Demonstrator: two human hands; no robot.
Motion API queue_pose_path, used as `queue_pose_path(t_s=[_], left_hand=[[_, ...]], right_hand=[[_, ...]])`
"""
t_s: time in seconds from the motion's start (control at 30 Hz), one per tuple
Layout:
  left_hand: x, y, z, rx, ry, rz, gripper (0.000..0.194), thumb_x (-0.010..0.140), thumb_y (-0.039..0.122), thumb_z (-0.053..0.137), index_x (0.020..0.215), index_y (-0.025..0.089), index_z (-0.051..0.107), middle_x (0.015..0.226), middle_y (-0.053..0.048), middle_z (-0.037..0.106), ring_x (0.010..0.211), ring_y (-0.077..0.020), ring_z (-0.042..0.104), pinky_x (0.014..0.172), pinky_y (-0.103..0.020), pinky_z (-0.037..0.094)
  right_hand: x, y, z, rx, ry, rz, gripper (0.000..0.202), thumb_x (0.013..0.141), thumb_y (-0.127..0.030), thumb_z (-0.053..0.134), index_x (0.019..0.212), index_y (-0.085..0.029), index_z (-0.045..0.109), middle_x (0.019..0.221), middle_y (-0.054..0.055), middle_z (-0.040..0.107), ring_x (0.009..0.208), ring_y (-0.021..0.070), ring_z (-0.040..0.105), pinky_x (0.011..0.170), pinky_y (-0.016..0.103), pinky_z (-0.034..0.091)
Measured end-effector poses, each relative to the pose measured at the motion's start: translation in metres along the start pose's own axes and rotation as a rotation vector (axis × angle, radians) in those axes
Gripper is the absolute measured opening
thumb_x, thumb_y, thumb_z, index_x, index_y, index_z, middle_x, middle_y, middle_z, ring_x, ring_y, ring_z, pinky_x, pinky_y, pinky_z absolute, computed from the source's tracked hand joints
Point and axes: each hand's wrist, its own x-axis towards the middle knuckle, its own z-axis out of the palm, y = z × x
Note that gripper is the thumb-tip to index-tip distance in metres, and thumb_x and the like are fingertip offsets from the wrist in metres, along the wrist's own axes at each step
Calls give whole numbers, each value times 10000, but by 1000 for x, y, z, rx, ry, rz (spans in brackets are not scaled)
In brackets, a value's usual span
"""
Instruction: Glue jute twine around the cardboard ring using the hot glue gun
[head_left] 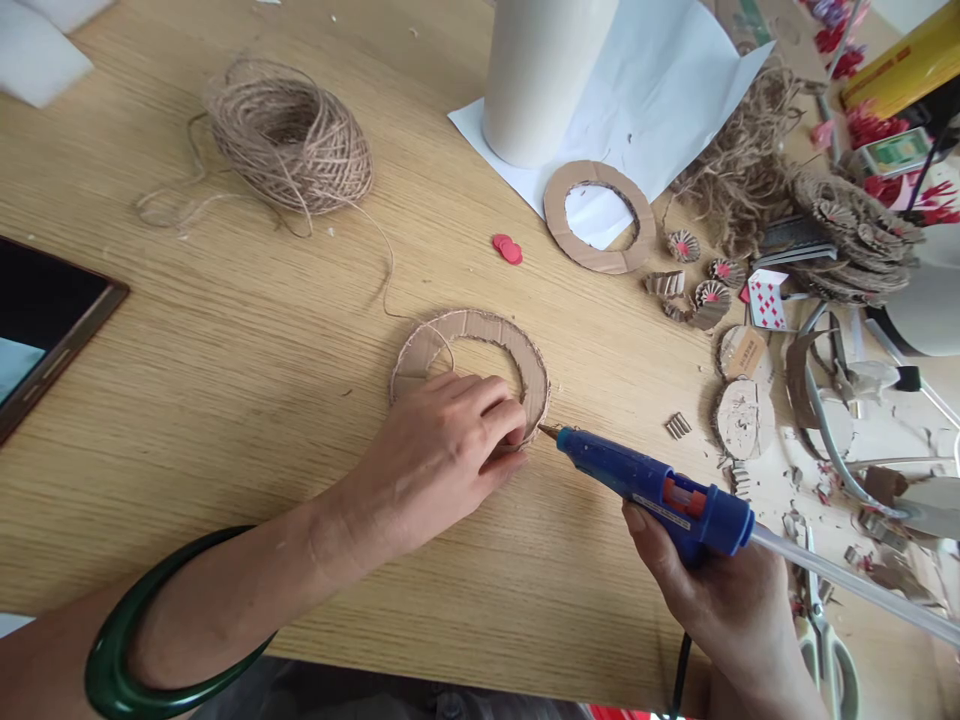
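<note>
My left hand (457,440), fingers bent together, grips the lower edge of a cardboard ring (472,325) lying on the table. Thin twine edges the ring, and a strand runs from it to a ball of twine (289,140) at the upper left. In my right hand (712,590) is a blue glue gun (652,480) with a clear glue stick in its back. Its nozzle points left and is at or very near the ring's right lower edge, beside my left fingertips. Whether it touches is too small to tell.
A second cardboard ring (600,250) lies partly on white paper (652,100) near a white cylinder (544,80). Red paper pieces (508,249) lie left of it. Corrugated curls, wood slices (742,420), twine and scissors (825,640) crowd the right. A tablet (45,330) sits far left.
</note>
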Motion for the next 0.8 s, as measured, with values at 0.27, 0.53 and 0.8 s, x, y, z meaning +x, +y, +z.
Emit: queue_pose_path(t_s=[0.27, 0.53, 0.8], left_hand=[[1, 0, 1, 13, -2, 1, 124, 921, 231, 697, 862, 193, 595, 906, -7, 622, 821, -204, 596, 757, -363, 440], [0, 0, 0, 13, 4, 6, 126, 916, 221, 699, 848, 190, 598, 885, -6, 621, 814, -205, 599, 755, -367, 442], [1, 0, 1, 16, 11, 3, 132, 917, 233, 704, 846, 191, 601, 887, -4, 624, 812, -201, 603, 752, -365, 444]], right_hand=[[0, 3, 3, 5, -3, -13, 172, 932, -220, 660, 793, -228, 559, 546, -84, 536, 387, 67, 487, 362, 169, 400], [-1, 3, 2, 4, 2, -12, 213, 929, -222, 662, 756, -231, 536, 530, -88, 500, 380, 67, 462, 358, 174, 385], [-3, 4, 3, 14, -1, 6, 165, 929, -222, 668, 798, -235, 570, 541, -84, 534, 387, 75, 487, 367, 175, 403]])
